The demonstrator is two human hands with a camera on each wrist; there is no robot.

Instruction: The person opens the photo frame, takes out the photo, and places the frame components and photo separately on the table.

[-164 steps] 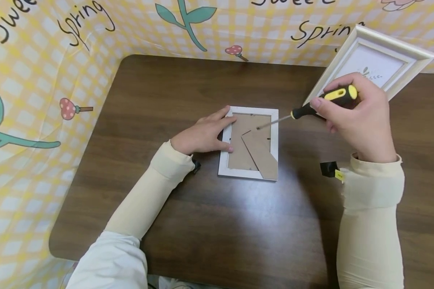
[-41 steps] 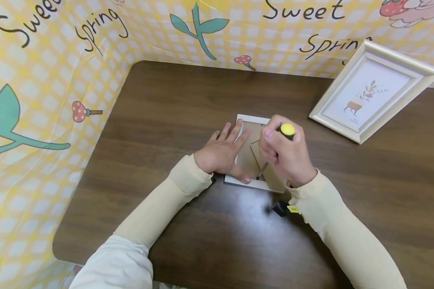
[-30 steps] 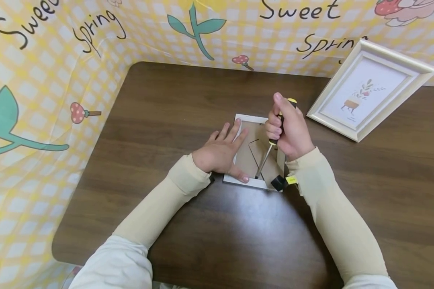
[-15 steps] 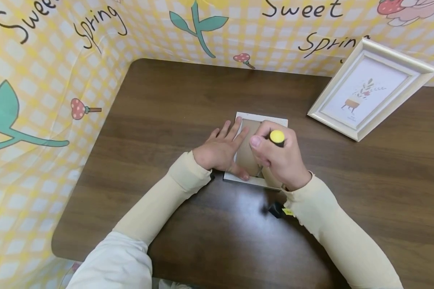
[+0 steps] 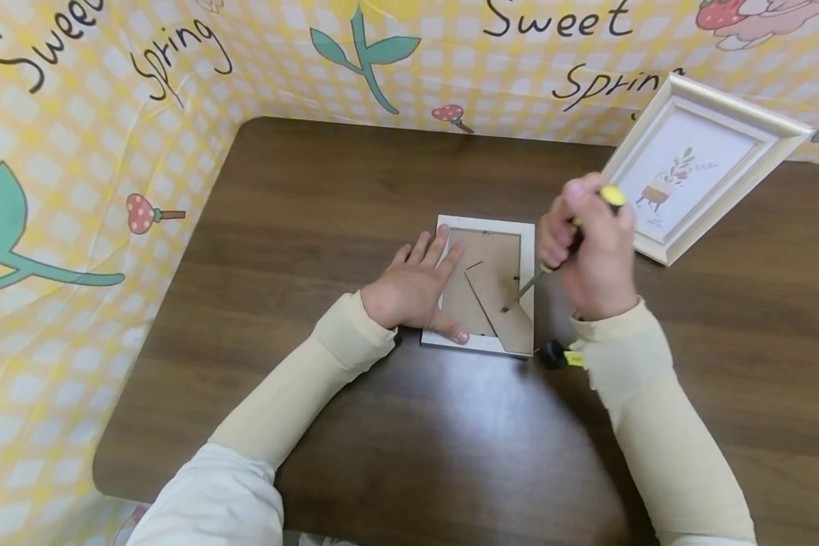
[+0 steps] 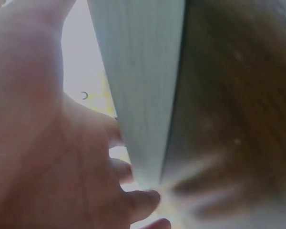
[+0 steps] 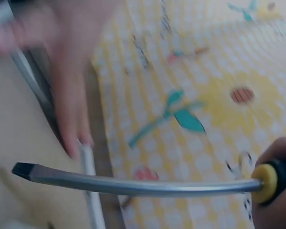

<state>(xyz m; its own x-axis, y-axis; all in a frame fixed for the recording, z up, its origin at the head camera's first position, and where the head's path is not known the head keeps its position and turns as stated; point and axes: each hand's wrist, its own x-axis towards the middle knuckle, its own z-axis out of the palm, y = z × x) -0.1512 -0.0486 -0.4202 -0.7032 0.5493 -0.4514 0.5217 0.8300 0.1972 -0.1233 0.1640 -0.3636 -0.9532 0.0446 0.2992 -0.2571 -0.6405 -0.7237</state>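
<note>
A small white photo frame (image 5: 483, 220) lies face down on the table, its brown backboard (image 5: 474, 303) and angled stand flap (image 5: 508, 326) showing. My left hand (image 5: 412, 292) rests on the frame's left side with fingers spread; in the left wrist view the frame's pale side (image 6: 138, 81) runs alongside the palm. My right hand (image 5: 597, 258) grips a black and yellow screwdriver (image 5: 612, 199) above the frame's right edge. Its flat-tipped metal shaft (image 7: 148, 187) points down and left over the stand flap; whether the tip touches cannot be told.
A larger cream picture frame (image 5: 710, 167) with a plant print stands at the back right, close behind my right hand. The dark wooden table (image 5: 314, 182) meets a yellow checked cloth (image 5: 273, 68) at the back and left. A small black wrist device (image 5: 553, 354) hangs by my right cuff.
Half a second ago the screwdriver tip was at the backboard's lower edge; my right hand has since lifted and shifted right with it, uncovering the backboard. My left hand stays on the frame.
</note>
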